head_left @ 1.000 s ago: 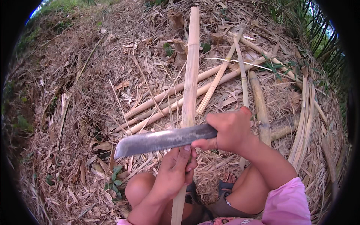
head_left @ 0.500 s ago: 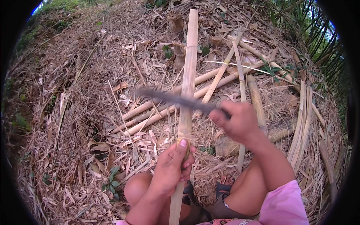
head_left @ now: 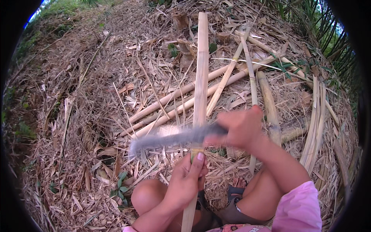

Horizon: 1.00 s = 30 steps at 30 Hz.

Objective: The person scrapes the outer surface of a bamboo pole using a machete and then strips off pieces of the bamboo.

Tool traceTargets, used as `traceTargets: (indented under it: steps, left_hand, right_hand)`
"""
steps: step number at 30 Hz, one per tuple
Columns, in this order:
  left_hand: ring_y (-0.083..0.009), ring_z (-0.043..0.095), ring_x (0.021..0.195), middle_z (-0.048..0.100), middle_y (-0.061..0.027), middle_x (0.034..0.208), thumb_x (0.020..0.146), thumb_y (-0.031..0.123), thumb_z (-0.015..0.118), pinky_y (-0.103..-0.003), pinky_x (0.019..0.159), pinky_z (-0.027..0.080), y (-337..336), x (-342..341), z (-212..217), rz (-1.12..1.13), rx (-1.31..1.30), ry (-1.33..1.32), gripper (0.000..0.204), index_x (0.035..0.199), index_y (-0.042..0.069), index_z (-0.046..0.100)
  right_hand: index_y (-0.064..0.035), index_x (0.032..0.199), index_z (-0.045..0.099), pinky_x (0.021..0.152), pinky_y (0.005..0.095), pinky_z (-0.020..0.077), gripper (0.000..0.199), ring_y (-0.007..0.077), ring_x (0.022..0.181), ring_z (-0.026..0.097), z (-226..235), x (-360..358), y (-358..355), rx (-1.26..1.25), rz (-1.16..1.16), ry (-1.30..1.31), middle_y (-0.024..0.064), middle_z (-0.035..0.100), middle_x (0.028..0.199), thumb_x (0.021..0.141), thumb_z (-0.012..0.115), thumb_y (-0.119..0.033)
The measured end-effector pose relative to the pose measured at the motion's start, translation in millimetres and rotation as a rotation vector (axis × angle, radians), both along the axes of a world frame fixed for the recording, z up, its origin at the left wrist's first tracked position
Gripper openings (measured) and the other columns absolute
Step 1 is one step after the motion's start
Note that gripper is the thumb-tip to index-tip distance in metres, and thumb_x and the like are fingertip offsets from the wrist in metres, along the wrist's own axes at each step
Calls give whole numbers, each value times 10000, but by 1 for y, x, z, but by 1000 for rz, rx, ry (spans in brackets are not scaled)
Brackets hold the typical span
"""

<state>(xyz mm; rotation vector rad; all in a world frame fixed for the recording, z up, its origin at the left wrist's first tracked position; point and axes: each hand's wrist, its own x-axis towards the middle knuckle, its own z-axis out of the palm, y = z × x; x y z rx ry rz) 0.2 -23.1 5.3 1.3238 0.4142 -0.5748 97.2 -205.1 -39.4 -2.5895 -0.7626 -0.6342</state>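
Note:
A long, flat bamboo strip (head_left: 201, 73) stands out ahead of me, its lower end passing down between my legs. My left hand (head_left: 189, 174) is closed round it just below a node, thumb lying along the strip. In my right hand (head_left: 240, 127) is the handle of a machete, gripped in a fist. The dark machete (head_left: 170, 140) is smeared by motion; its blade lies across the strip a little above my left thumb and points left. Whether the edge bites into the bamboo I cannot tell.
Several bamboo poles (head_left: 176, 94) lie crossed on ground covered with dry leaves and shavings. To the right are long split strips (head_left: 313, 127) and a thick bamboo log (head_left: 295, 129). Cut stumps (head_left: 186, 49) rise beyond. My bent knee (head_left: 147, 196) is close to my left forearm.
The machete has come down along the bamboo strip toward my left hand. My left hand keeps its hold; hand and strip sit slightly farther right and lower in the picture.

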Motion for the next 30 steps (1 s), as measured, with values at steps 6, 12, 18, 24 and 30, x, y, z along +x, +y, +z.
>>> traceTargets:
  steps: [6, 12, 18, 24, 30]
  left_hand:
    - [-38, 337, 467, 411, 36, 683, 1056, 341, 413, -207, 425, 290, 0, -3, 5, -23, -109, -11, 293, 952, 77, 487]
    - [-33, 367, 467, 427, 30, 677, 1050, 356, 425, -200, 419, 302, 2, 15, -5, 3, -113, -45, 320, 931, 68, 499]
    - [-41, 365, 473, 461, 15, 697, 1040, 392, 433, -218, 429, 326, -6, 1, -22, -50, 242, -161, 357, 928, 59, 497]
    - [-30, 352, 464, 445, 35, 685, 1034, 370, 465, -209, 427, 294, -8, 4, -23, 12, 171, -106, 316, 939, 71, 501]
    - [-19, 374, 501, 465, 37, 682, 1042, 329, 460, -202, 445, 294, -3, 15, -18, 33, 24, -26, 280, 953, 70, 522]
  right_hand:
    - [-51, 675, 620, 495, 438, 445, 741, 320, 529, 611, 16, 45, -47, 380, -272, 427, 130, 557, 529, 866, 455, -747]
    - [-90, 597, 519, 447, 393, 392, 703, 269, 469, 580, 24, -17, 13, 83, -48, 289, 69, 527, 508, 789, 549, -765]
    - [-120, 588, 567, 410, 418, 393, 687, 243, 394, 580, 17, -18, 10, -14, 20, 188, 65, 553, 468, 724, 582, -793]
    - [-132, 580, 518, 427, 408, 402, 700, 253, 500, 611, -6, 17, -11, -20, -159, 266, 46, 549, 525, 738, 536, -814]
    - [-128, 582, 525, 429, 399, 422, 690, 252, 473, 598, -8, 18, -8, 18, -158, 209, 39, 537, 508, 756, 543, -795]
